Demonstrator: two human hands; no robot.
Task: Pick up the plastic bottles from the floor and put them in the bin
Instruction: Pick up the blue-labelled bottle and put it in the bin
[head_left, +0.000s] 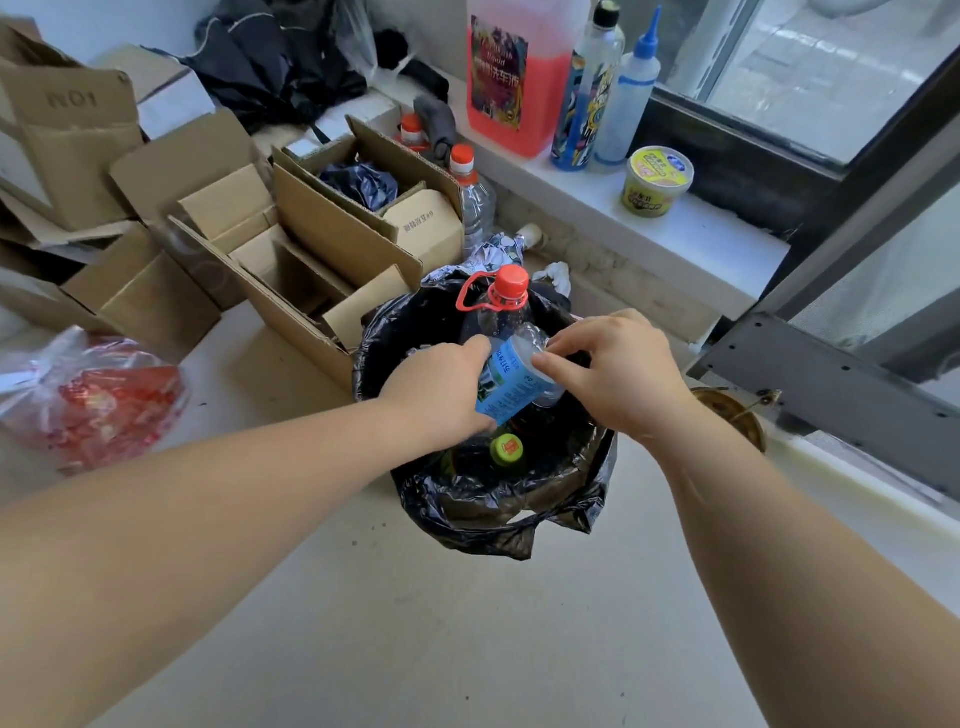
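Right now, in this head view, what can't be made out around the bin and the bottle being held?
- Blue-label bottle: cap end, covered by the left hand and right hand.
- Bin: its depth, dark liner.
- Green-capped bottle: body, in shadow.
- Label text: too small.

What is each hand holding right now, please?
Left hand: closed on the bottle.
Right hand: fingers on the same bottle's end.

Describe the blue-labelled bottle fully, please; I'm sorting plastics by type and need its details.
The blue-labelled bottle looks like clear thin plastic with a light blue wrap label bearing print. It is tilted above the bin, base end up and right. The left hand wraps its labelled body; the right hand fingers press its clear end. Its cap is hidden.
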